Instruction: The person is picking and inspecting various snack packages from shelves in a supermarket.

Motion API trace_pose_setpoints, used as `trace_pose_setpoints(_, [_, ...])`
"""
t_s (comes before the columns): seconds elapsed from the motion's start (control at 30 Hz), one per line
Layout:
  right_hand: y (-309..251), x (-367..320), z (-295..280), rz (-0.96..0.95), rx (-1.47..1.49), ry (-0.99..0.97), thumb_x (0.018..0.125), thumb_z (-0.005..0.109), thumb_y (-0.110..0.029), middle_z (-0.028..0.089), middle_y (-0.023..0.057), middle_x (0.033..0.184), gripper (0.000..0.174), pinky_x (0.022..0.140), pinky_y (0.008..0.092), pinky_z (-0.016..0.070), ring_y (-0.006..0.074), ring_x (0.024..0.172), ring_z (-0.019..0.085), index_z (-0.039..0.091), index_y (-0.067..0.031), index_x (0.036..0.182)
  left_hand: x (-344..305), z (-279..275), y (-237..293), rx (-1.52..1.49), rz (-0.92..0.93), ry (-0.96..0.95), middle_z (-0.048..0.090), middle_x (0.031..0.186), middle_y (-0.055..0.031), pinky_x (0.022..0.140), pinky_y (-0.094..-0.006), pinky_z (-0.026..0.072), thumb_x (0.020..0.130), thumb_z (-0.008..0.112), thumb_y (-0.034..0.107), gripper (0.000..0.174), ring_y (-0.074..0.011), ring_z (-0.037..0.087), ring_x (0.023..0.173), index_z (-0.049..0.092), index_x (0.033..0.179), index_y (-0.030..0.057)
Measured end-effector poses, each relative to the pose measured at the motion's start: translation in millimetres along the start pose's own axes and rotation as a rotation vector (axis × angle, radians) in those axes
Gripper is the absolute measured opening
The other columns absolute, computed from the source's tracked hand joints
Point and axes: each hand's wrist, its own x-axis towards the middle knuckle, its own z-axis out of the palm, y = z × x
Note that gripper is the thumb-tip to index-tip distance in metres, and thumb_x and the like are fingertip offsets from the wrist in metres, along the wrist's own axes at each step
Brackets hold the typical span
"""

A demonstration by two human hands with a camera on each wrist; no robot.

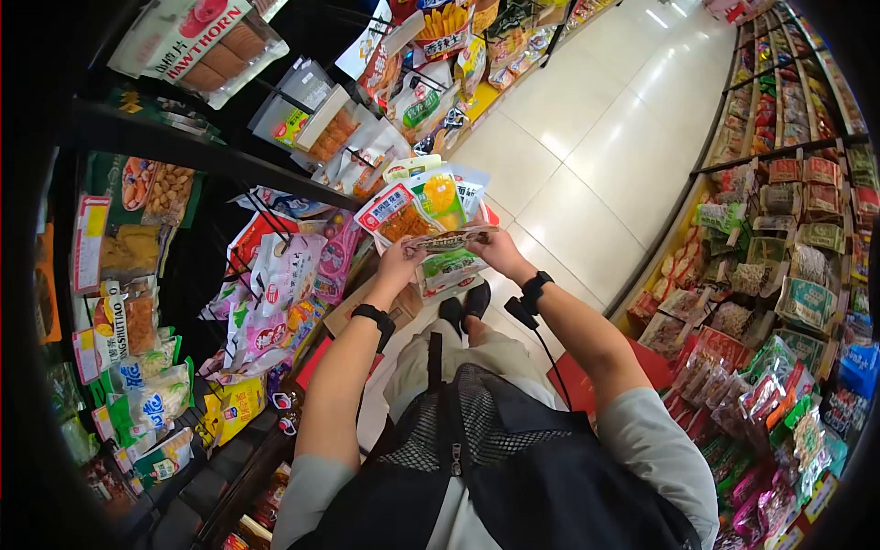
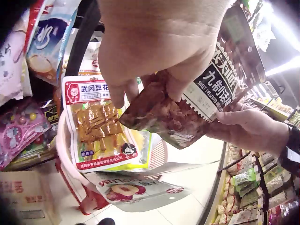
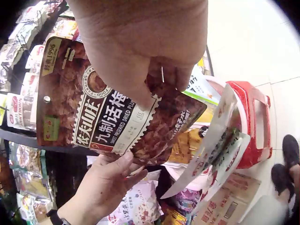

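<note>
A brown bag of preserved dried plums (image 3: 63, 93) is held between both hands, above a pale pink basket (image 2: 63, 150). The left hand (image 1: 398, 268) pinches one edge of the bag, its thumb lying on the printed face in the right wrist view. On the opposite side, the right hand (image 1: 504, 255) grips the bag between thumb and fingers. Below them, a red-and-white pack of brown tofu snacks (image 2: 101, 126) leans in the basket. Beside it stand a yellow-green pack (image 1: 438, 199) and a grey-white pouch (image 2: 136, 192) with fruit rings printed on it.
A red plastic stand (image 3: 255, 124) is under the basket, with a cardboard box (image 3: 229, 199) next to it. Hanging snack bags (image 1: 275, 284) crowd the left rack. Across the tiled aisle (image 1: 596, 183) runs another shelf of packed goods (image 1: 779, 247).
</note>
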Motion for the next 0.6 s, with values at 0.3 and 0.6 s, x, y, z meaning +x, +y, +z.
trace_pose_setpoints(0.3, [90,26,25,0.232,-0.196,0.136,0.084,0.071,-0.009,0.072,0.0163,0.103,0.029,0.084,0.0367,0.0549,0.0293,0.095,0.07,0.068,-0.0067,0.113,9,33,-75,-0.058,-0.046,0.138,0.071,0.093,-0.0067,0.079,-0.0307,0.0512,0.09,0.068,0.007,0.019,-0.0167,0.067,0.086,0.065,0.108,0.0028])
trace_pose_setpoints(0.6, [100,37,17,0.308,-0.214,0.17,0.086,0.06,-0.004,0.069,0.0201,0.116,0.039,0.091,0.0379,0.0538,0.0319,0.107,0.068,0.064,-0.0048,0.125,14,43,-94,0.01,-0.232,0.254,0.071,0.105,-0.0129,0.082,-0.0351,0.0528,0.092,0.065,0.014,0.029,-0.0219,0.068,0.093,0.061,0.12,0.006])
